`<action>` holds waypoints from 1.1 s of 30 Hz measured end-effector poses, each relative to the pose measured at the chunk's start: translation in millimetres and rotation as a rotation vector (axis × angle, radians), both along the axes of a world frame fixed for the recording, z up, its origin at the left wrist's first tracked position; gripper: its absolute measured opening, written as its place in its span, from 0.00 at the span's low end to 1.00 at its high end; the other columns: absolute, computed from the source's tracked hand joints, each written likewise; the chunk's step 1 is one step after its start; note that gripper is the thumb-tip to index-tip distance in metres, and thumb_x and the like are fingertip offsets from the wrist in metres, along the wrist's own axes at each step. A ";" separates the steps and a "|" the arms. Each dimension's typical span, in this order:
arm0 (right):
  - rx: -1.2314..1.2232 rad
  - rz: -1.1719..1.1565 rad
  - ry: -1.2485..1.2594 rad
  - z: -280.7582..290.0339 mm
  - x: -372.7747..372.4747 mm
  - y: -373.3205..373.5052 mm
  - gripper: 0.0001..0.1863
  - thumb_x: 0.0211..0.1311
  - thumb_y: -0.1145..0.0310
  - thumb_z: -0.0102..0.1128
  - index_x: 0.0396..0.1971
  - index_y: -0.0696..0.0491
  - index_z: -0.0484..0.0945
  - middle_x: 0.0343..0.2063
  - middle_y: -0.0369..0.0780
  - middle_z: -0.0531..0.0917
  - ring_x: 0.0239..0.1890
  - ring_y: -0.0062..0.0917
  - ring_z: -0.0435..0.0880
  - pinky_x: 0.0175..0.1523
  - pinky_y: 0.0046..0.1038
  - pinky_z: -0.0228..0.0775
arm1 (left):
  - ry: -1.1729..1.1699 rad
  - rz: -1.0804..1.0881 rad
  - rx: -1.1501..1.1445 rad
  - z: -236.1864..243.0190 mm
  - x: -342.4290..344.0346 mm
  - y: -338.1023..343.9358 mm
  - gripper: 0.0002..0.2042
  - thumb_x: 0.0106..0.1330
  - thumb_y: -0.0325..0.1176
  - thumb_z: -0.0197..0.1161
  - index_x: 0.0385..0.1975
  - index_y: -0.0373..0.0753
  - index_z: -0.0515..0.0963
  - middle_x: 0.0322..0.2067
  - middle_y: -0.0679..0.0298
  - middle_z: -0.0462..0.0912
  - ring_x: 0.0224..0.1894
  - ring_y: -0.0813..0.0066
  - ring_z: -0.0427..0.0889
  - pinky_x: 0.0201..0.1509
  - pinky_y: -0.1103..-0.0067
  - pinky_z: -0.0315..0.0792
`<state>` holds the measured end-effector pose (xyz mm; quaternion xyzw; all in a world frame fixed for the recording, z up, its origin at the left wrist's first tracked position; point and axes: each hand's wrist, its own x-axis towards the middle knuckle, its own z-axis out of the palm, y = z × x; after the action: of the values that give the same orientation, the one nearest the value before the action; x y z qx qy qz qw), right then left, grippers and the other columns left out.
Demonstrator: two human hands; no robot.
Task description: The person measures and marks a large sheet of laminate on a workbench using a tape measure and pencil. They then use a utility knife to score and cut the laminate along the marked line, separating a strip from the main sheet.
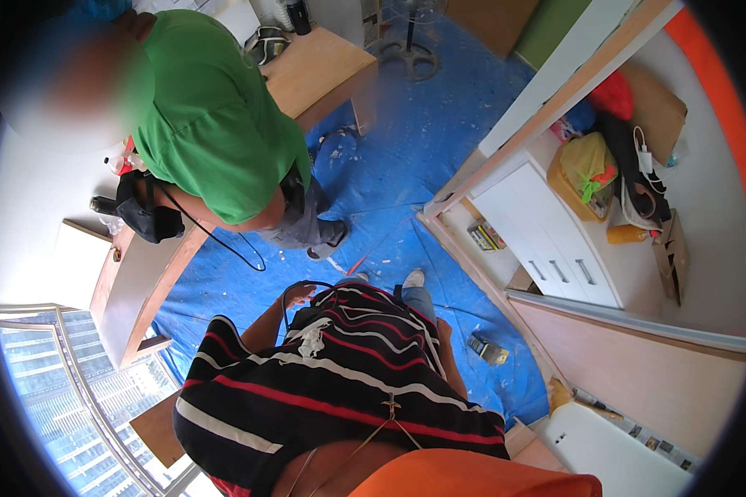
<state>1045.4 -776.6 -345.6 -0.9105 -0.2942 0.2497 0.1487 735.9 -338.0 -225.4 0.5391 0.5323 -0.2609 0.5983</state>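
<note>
My left hand (302, 295) is at my waist on the left, its fingers curled at a thin black cord (285, 305) that loops over it. Part of that hand is hidden by my striped shirt (348, 356). On the other side my right arm (448, 352) hangs down beside my body, and its hand is out of sight. A crumpled whitish cloth or paper (312, 338) lies against the front of my shirt. Ahead to the left, a person in a green shirt (215, 116) bends over a bench, an arm near a black pouch-like thing (149, 211) with a trailing black cord (240, 261).
Blue sheeting (414, 182) covers the floor, with scraps on it. A wooden bench (327, 70) runs along the left side. To the right stand a white drawer unit (547, 236) and a cluttered shelf. A small box (487, 349) lies on the floor. A window (83, 389) is at lower left.
</note>
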 end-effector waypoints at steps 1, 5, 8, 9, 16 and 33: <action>0.267 -0.355 0.322 0.6 25.1 -4.0 0.17 0.66 0.60 0.50 0.38 0.56 0.83 0.30 0.44 0.86 0.30 0.31 0.85 0.34 0.32 0.76 | -0.036 -0.004 0.002 4.4 15.7 -6.8 0.24 0.66 0.50 0.60 0.60 0.48 0.74 0.52 0.63 0.81 0.51 0.65 0.82 0.52 0.63 0.74; 0.541 -1.051 0.775 27.8 99.0 -14.5 0.14 0.65 0.64 0.54 0.46 0.55 0.80 0.26 0.39 0.81 0.21 0.19 0.78 0.21 0.19 0.66 | -0.152 -0.052 0.006 19.8 69.4 -27.0 0.22 0.66 0.46 0.58 0.59 0.48 0.74 0.50 0.67 0.80 0.50 0.70 0.80 0.49 0.65 0.75; 0.559 -1.025 0.713 50.7 154.9 -10.1 0.16 0.65 0.63 0.54 0.47 0.56 0.80 0.25 0.40 0.81 0.20 0.19 0.78 0.20 0.19 0.65 | -0.231 0.127 0.028 29.8 109.5 -30.1 0.20 0.68 0.39 0.56 0.58 0.42 0.75 0.50 0.64 0.80 0.50 0.68 0.81 0.44 0.69 0.77; 0.550 -0.956 0.725 55.5 169.8 -4.9 0.15 0.65 0.63 0.55 0.46 0.55 0.80 0.25 0.40 0.81 0.20 0.19 0.78 0.20 0.19 0.64 | -0.252 0.135 0.033 33.6 116.9 -33.3 0.19 0.69 0.38 0.56 0.58 0.42 0.75 0.50 0.62 0.80 0.50 0.68 0.81 0.44 0.70 0.77; 0.454 -0.552 0.850 69.7 227.3 116.1 0.12 0.67 0.64 0.56 0.45 0.53 0.81 0.28 0.37 0.83 0.23 0.19 0.79 0.24 0.19 0.68 | -0.244 0.210 0.191 10.6 114.8 -42.8 0.21 0.67 0.37 0.60 0.58 0.40 0.74 0.52 0.61 0.81 0.47 0.66 0.83 0.44 0.70 0.78; 0.056 0.146 0.812 63.9 280.0 466.2 0.15 0.66 0.67 0.56 0.50 0.56 0.79 0.32 0.37 0.83 0.28 0.20 0.82 0.27 0.21 0.70 | -0.202 0.301 0.036 -20.6 160.1 23.4 0.22 0.63 0.39 0.62 0.58 0.43 0.74 0.49 0.62 0.81 0.47 0.69 0.82 0.45 0.69 0.77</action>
<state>1325.4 -310.5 -281.7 -0.7103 -0.2819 0.5905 0.2594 896.0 -314.6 -246.1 0.4873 0.5489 -0.1034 0.6713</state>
